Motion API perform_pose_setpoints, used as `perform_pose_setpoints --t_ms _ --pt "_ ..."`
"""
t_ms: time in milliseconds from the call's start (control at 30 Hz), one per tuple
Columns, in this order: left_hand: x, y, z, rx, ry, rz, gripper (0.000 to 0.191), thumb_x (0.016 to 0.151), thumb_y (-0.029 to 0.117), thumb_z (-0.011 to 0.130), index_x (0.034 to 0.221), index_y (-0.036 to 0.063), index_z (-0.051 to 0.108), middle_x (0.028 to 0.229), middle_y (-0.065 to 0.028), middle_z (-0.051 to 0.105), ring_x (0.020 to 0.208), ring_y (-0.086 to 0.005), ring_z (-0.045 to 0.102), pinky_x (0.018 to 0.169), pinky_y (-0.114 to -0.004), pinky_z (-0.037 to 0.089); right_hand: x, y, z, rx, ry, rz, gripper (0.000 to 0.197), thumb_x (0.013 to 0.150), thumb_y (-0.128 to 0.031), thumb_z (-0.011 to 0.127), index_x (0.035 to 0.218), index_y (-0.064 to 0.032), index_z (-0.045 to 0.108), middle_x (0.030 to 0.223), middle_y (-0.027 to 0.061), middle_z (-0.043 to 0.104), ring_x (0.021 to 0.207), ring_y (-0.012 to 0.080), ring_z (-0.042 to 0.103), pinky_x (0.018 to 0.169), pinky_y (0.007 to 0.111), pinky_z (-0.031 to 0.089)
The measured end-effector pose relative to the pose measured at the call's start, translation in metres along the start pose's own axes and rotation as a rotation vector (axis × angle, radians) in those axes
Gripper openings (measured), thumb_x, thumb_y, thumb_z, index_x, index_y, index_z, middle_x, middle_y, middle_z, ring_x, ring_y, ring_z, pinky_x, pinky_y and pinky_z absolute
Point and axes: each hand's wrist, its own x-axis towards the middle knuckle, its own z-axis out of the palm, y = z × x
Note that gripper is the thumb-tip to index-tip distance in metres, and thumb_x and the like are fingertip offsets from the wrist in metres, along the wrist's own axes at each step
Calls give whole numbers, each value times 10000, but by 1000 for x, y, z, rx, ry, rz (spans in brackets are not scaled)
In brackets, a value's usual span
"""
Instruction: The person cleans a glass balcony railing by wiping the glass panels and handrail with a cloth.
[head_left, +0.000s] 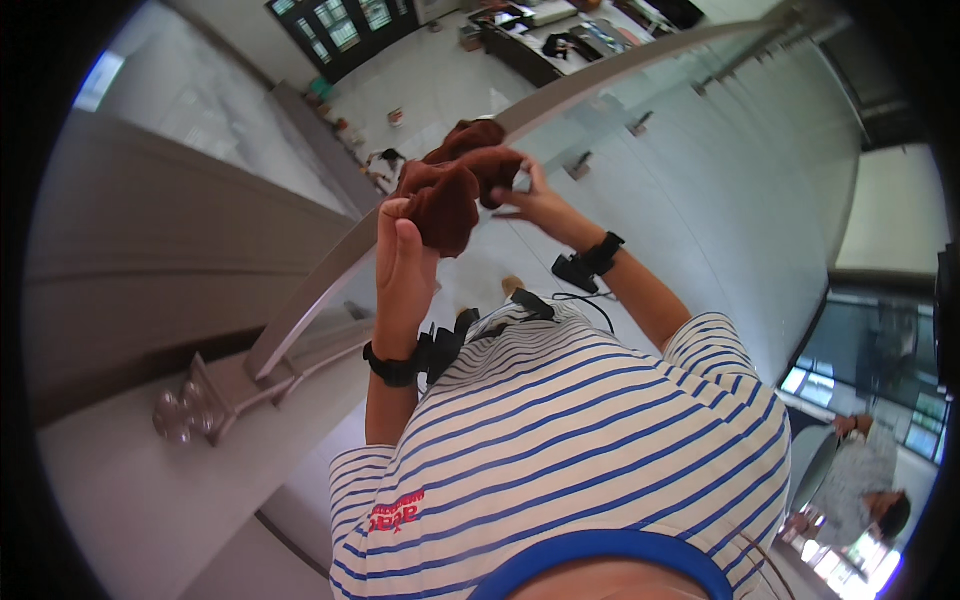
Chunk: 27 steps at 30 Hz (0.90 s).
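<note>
A crumpled reddish-brown cloth (448, 206) is bunched over the curved handrail (570, 91) of a glass balustrade. My left hand (405, 259) is raised at the cloth's near left side, its thumb upright and part of its fingers hidden behind the fabric. At the cloth's right edge is my right hand (536, 199), thumb and fingers around a fold, some fingers spread. Both wrists wear black straps with small black devices.
The handrail ends at a post with a rounded finial (184, 412) at lower left. Beyond the rail, a lower floor holds a desk (525, 56) with items and a person (386, 166). Another person (862, 487) stands at the lower right.
</note>
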Motion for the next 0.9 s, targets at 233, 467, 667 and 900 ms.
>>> perform_pose_setpoints --t_ms 233,467,667,900 --pt "18 -16 42 -34 -482 -55 545 905 91 664 1313 87 304 1336 -123 434 1268 -200 440 1048 -375 380 -58 -10 -3 63 -175 -30 489 955 -160 599 1402 -87 416 1297 109 547 1199 210 543 974 368 494" --pt "29 -2 51 509 -776 287 708 758 -70 742 1329 23 335 1341 -135 414 1250 -232 467 1054 -394 404 -84 -16 -38 195 262 -368 460 989 -168 509 1422 -73 389 1311 105 549 1210 209 540 1043 374 428" --pt "29 -20 35 414 -561 79 614 801 -96 695 1334 -38 397 1257 -129 513 1148 -230 566 940 -347 520 -90 -33 -49 355 516 -441 534 998 -122 491 1487 -120 276 1375 105 459 1235 245 505 1037 396 433" --pt "42 3 18 514 -14 -93 931 845 -111 634 1487 145 9 1267 -205 540 1076 -203 606 898 -311 520 -97 -52 -81 -494 420 28 809 870 -258 724 1513 -130 250 1327 189 482 1113 220 569 966 303 445"
